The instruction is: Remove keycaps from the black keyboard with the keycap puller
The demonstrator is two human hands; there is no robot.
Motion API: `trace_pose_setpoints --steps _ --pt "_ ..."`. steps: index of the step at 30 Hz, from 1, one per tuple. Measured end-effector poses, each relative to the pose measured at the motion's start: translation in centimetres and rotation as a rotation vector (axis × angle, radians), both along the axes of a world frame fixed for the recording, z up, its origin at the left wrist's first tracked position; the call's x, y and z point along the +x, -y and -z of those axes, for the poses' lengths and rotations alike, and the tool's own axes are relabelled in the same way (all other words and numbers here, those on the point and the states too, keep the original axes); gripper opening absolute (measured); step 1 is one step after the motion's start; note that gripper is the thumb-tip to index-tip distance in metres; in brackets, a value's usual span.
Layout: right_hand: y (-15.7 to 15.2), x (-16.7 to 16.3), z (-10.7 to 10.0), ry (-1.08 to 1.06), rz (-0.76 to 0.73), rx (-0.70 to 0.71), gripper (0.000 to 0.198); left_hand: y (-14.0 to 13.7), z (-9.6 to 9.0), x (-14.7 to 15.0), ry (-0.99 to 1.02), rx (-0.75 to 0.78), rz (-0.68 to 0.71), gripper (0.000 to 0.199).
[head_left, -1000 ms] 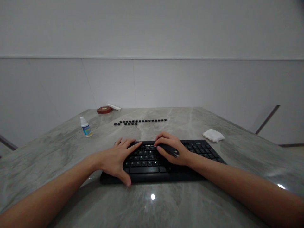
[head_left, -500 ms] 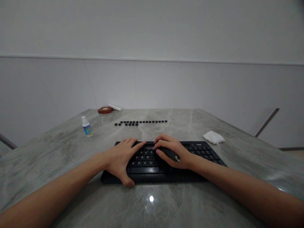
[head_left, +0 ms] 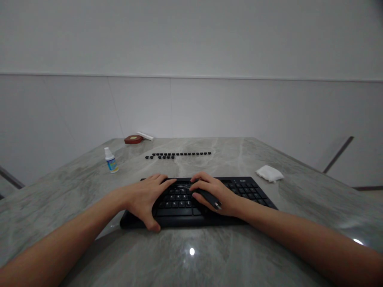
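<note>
Black keyboard [head_left: 174, 213] beneath spread left hand [head_left: 145, 198], right hand [head_left: 220, 194] gripping dark tool [head_left: 207, 198], tip unclear

Dim light spread over the white panelled wall [head_left: 191, 44], round glare reflected by the glossy grey marbled tabletop [head_left: 227, 255], upper-right corner darkened, fine detail softened on the black plastic keyboard [head_left: 176, 212], edges stretched

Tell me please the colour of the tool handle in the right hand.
The tool handle is black; the head view shows it.
</note>
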State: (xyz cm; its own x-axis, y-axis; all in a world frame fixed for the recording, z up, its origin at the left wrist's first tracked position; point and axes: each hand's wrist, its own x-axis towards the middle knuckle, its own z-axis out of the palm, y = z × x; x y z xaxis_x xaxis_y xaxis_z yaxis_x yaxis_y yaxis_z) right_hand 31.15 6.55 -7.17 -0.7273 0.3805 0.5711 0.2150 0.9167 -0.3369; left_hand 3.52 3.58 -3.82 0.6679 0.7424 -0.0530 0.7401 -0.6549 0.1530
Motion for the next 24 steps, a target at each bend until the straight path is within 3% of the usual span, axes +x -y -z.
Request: trace_pose_setpoints --steps 3,8,10,14,19,24 --pt "-0.1 0.0 0.2 0.005 0.023 0.016 0.017 -0.2 -0.1 -0.1 0.076 0.017 0.015 0.114" --pt "-0.2 -0.1 0.3 0.025 0.013 0.051 0.019 -0.3 0.2 0.7 0.291 0.199 0.208 0.045" --pt "-0.2 -0.1 0.4 0.028 -0.005 0.058 0.022 -0.2 0.5 1.2 0.300 0.266 0.285 0.030" --pt "-0.2 0.0 0.4 0.012 -0.020 0.043 0.028 -0.2 1.0 1.8 0.246 0.350 0.282 0.025" --pt "-0.2 0.1 0.5 -0.027 -0.027 0.007 0.032 -0.7 1.2 1.3 0.182 0.338 0.234 0.025" --pt "-0.2 0.1 0.3 -0.082 0.037 -0.129 0.028 -0.8 1.2 1.2 0.162 0.320 0.193 0.032"
